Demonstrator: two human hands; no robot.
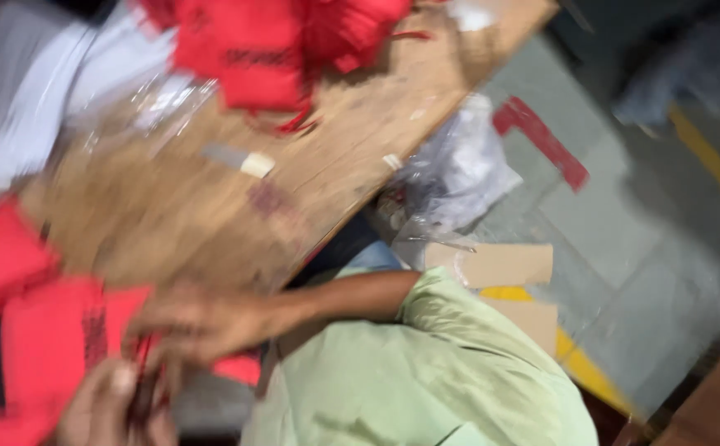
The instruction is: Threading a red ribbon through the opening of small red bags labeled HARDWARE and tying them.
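Both hands pinch red bag edge: right hand above, left hand below. Step, prob: sorting bag. Next needs steady hold. Blurry.

Everything smears with motion blur here. The left hand, below the wooden table, runs off the bottom edge, fingers too blurred to count; the right hand is a streak beside it, grip unreadable. The red fabric piece at the table's near-left corner is cut by the left edge. The red pile at the table's far side is cropped at the top. A small grey-and-cream item mid-table is too smeared to identify
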